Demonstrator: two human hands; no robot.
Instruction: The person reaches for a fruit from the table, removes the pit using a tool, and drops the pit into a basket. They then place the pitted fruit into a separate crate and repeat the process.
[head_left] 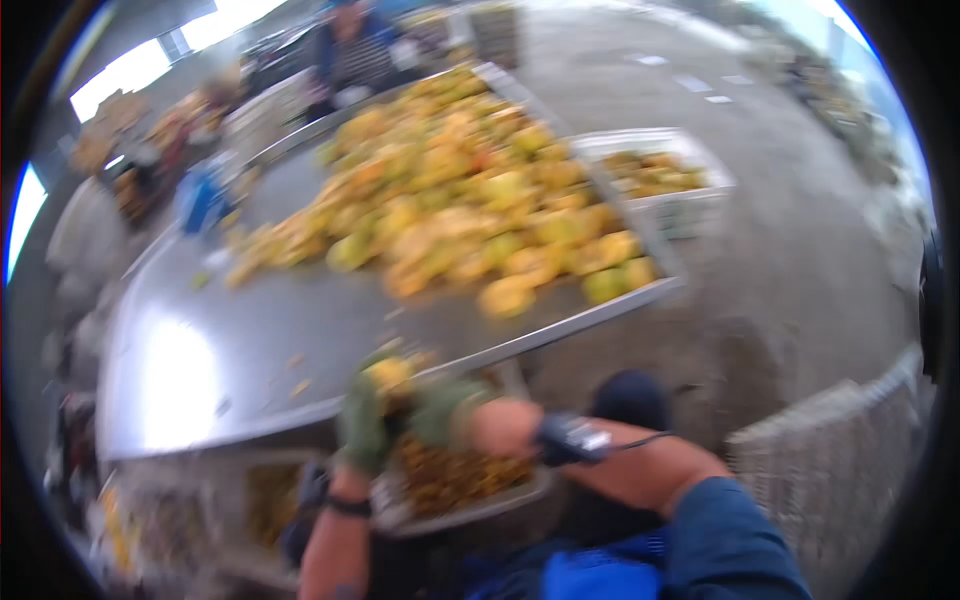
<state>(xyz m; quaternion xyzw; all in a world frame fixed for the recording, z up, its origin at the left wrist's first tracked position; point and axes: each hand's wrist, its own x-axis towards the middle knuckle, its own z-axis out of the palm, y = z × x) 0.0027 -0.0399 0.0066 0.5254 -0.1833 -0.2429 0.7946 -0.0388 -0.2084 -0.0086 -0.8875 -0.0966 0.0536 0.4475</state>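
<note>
My left hand, in a green glove, is closed around a yellow fruit at the near edge of the metal table. My right hand, also gloved in green, is right beside the fruit; blur hides its fingers and anything in them. Below both hands, a white crate holds small brown-orange pieces. A large heap of yellow and green fruit lies on the far and right part of the table.
Right of the table stands a white crate with orange pieces. A person is at the table's far side. Stacked crates stand at the lower right. A blue bag lies at the table's left edge.
</note>
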